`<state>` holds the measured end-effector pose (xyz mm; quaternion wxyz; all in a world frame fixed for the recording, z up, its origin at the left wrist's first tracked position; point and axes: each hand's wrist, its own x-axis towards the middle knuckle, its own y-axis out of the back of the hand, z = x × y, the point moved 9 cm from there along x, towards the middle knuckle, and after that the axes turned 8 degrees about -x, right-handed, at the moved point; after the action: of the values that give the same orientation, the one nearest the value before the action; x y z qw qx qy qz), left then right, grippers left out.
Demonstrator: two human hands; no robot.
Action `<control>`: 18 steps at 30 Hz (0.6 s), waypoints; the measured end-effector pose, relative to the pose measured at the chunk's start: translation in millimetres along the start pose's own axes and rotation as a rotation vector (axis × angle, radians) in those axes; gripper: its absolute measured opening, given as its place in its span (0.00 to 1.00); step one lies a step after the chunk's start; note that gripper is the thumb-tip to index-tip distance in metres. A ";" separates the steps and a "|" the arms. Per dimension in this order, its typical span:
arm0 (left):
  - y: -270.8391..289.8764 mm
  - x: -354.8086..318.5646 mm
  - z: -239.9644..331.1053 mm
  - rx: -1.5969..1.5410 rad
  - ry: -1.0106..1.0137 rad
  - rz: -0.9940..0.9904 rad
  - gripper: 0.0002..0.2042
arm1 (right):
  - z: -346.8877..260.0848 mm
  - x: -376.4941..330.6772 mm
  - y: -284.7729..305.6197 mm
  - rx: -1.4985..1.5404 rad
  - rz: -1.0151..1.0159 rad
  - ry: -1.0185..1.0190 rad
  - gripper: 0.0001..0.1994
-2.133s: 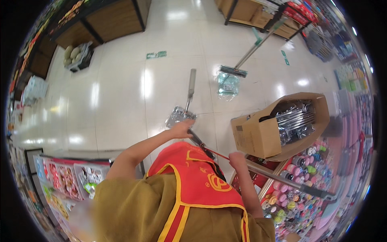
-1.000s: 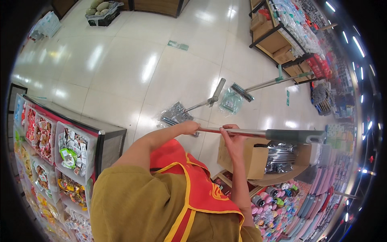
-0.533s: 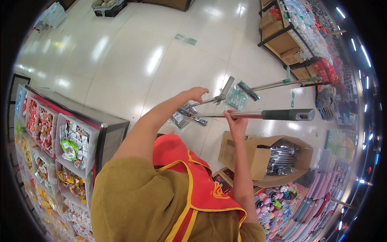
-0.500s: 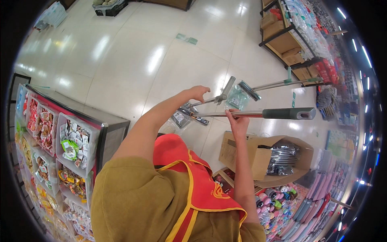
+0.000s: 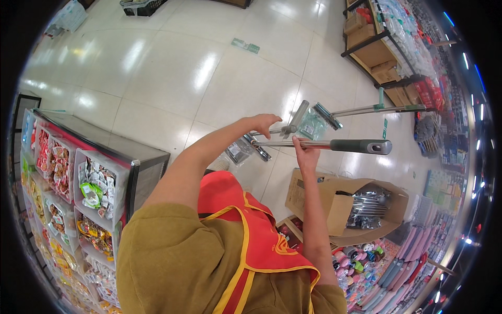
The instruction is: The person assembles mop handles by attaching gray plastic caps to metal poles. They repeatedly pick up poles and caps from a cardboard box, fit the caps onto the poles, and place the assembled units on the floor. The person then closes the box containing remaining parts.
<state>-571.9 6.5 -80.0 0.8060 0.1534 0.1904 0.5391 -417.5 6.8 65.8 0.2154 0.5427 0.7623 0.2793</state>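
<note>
We hold a long metal mop pole [image 5: 324, 145] level above the shop floor [image 5: 157, 73], where a couple of seconds ago it hung near-upright with its wrapped head close to the tiles; it has since swung up and now runs left to right in front of us, grey grip [image 5: 361, 146] out to the right. Our right hand [image 5: 303, 152] has its fingers clamped round the shaft near its middle; our left hand [image 5: 264, 124] has let go of the lower end and reaches forward toward a second pole [image 5: 293, 121], fingers spread and only brushing it as far as we can tell. We judge the lifted pole is being carried or turned toward a place to hang. A third mop [image 5: 366, 110] lies farther right. The open cardboard box [image 5: 340, 204] of bagged metal parts sits near our right side, below the pole. The plastic-wrapped head [image 5: 240, 152] is partly hidden behind our forearm, and the shelf [image 5: 104, 178] to the left bends away at the rim.
</note>
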 end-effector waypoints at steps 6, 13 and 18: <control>-14.4 13.9 3.4 -0.011 -0.088 0.024 0.50 | 2.0 15.4 -3.4 -0.052 0.016 0.036 0.14; -29.0 29.6 7.7 -0.105 -0.134 0.038 0.50 | 22.4 24.9 -16.1 0.029 0.016 -0.015 0.14; -33.7 39.0 5.9 -0.182 -0.035 0.028 0.49 | 18.3 23.3 -15.6 0.006 -0.007 -0.080 0.14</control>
<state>-528.3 30.0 -95.6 0.8122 0.0915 0.1243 0.5626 -424.4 28.3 41.2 0.2451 0.5513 0.7558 0.2544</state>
